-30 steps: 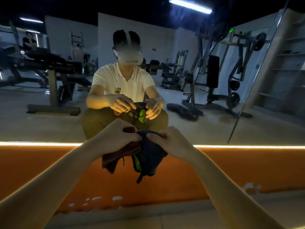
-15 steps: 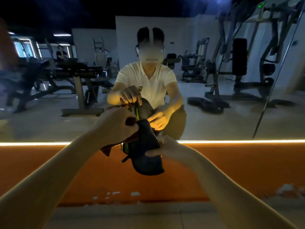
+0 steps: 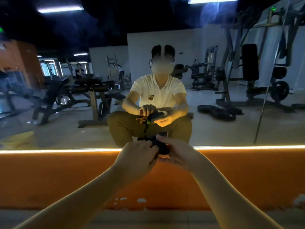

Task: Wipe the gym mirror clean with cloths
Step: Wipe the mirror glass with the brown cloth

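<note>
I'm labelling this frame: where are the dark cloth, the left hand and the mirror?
dark cloth point(image 3: 162, 147): head view, bunched part showing between both hands.
left hand point(image 3: 137, 156): head view, back of hand.
mirror point(image 3: 66, 133): head view, lower glass.

This is a gym. A big mirror point(image 3: 66, 96) covers the wall, and it shows the room behind. In it stand a workout bench point(image 3: 92, 90) and tall exercise machines point(image 3: 247, 71) with black pads. Round weight plates point(image 3: 217, 111) lie on the grey floor. Long lights point(image 3: 60, 9) shine on the dark ceiling. Under the mirror runs a glowing light strip point(image 3: 57, 151) on an orange wall point(image 3: 49, 176).
</note>
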Tool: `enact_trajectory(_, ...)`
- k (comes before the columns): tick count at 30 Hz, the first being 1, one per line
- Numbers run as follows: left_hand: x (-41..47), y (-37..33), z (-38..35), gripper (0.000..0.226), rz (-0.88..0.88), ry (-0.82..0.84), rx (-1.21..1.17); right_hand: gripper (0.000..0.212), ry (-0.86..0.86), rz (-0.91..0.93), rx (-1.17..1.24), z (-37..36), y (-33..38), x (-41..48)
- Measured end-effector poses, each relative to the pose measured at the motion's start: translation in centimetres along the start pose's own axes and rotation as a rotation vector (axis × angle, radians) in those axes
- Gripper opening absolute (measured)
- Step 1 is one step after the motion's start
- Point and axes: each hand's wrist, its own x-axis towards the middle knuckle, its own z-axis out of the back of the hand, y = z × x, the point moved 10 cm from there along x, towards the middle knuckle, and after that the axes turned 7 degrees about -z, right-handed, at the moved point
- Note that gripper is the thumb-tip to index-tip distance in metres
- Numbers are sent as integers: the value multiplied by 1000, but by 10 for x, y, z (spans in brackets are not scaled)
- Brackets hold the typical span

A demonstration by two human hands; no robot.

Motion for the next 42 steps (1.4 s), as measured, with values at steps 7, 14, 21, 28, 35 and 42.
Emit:
enact_trajectory(7, -29, 27, -10, 46, 178, -90, -294, 5, -901, 401, -176, 104, 53, -44)
enact_trajectory(14, -74, 133, -26, 24, 483, -127, -368, 26, -1243, 779, -426, 82, 98, -42)
enact_trajectory(21, -125, 231, -29, 14, 684, -254, -429, 28, -918, 1056, -801, -96, 71, 66)
enact_trajectory(28, -142, 300, -15, 16, 706, -503, -412, 19, -709, 1140, -1275, -151, 42, 99)
enact_trajectory(35, -110, 301, -21, 32, 544, -657, -422, 13, -1467, 828, -827, 65, 92, 6)
enact_trajectory(42, -115, 307, -24, 46, 427, -723, -436, 14, -1003, 1105, -1347, -147, 29, 111)
